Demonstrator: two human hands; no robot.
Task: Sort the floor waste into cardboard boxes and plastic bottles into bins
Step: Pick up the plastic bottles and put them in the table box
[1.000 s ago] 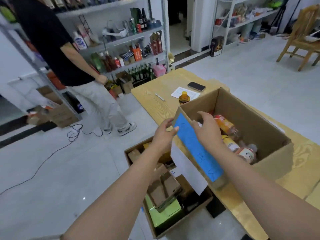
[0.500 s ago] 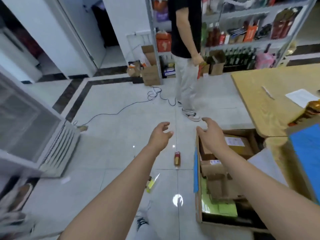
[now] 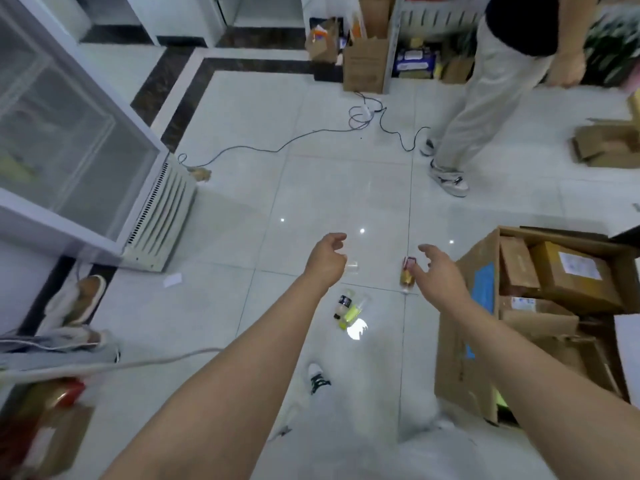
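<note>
Two plastic bottles lie on the white tiled floor. An amber bottle with a red label (image 3: 407, 274) lies just left of my right hand (image 3: 440, 277), which hovers above it with fingers spread and nothing in it. A clear bottle with a yellow-green label (image 3: 349, 310) lies below and between my hands. My left hand (image 3: 327, 259) is held out, fingers loosely curled and holding nothing; a small clear object (image 3: 353, 267) shows beside it. The brown cardboard box (image 3: 464, 334) on the floor at right holds several smaller cartons.
A glass-door cooler (image 3: 79, 147) stands at left with shoes (image 3: 81, 299) beside it. A black cable (image 3: 311, 136) snakes across the floor. Another person (image 3: 485, 84) stands at upper right by shelves and cartons (image 3: 363, 64). Flattened cardboard (image 3: 606, 147) lies far right.
My view swung from the table box down to the floor. Both hands left the box flap and now reach low toward the bottles, which look nearer.
</note>
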